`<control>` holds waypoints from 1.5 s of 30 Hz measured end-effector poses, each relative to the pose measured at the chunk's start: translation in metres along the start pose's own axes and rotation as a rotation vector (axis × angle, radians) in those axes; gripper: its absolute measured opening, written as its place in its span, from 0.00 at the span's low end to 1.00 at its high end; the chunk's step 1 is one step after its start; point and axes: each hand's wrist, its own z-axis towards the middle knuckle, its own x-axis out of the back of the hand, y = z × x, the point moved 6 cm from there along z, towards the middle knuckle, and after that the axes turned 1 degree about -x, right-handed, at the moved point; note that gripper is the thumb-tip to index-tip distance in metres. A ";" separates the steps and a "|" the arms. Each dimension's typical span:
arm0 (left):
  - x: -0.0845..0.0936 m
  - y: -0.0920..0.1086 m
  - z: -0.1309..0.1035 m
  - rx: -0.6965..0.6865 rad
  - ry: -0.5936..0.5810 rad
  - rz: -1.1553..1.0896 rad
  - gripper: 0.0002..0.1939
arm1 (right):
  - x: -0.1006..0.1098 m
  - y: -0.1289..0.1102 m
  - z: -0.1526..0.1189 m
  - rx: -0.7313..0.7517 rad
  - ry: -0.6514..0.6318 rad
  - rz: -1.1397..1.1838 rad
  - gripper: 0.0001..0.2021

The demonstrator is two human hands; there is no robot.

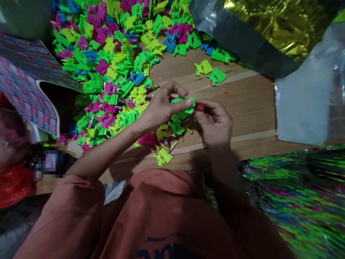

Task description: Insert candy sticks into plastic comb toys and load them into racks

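My left hand pinches a small green plastic toy piece between thumb and forefinger over the wooden floor. My right hand meets it from the right, its fingertips closed on a small red part pressed against the green piece. Just below and left of both hands lies a big heap of green, yellow, pink and blue plastic pieces, with a few thin striped sticks at its near edge.
A gold and grey foil bag lies at the top right, a clear plastic bag at the right, shiny green foil at the lower right. A printed sheet and a red bag lie at the left.
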 end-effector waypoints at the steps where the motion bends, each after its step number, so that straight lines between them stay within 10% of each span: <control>1: 0.002 -0.001 -0.003 -0.004 0.033 0.003 0.27 | 0.000 -0.001 -0.001 0.003 0.011 -0.009 0.17; 17: -0.023 -0.018 -0.035 0.390 0.030 -0.617 0.28 | -0.006 -0.023 -0.005 0.152 0.019 -0.103 0.09; 30: -0.025 -0.014 -0.037 0.340 0.065 -0.465 0.29 | -0.002 -0.032 -0.005 0.206 0.016 -0.209 0.07; 35: -0.013 -0.010 -0.049 0.147 0.222 -0.110 0.27 | -0.017 -0.036 -0.017 0.126 -0.014 -0.336 0.13; 40: 0.014 0.001 -0.067 0.184 0.124 0.062 0.25 | -0.038 -0.042 -0.038 0.108 -0.213 -0.422 0.17; 45: 0.084 0.014 -0.072 0.183 0.166 0.336 0.23 | 0.019 -0.016 -0.020 0.050 -0.129 -0.397 0.16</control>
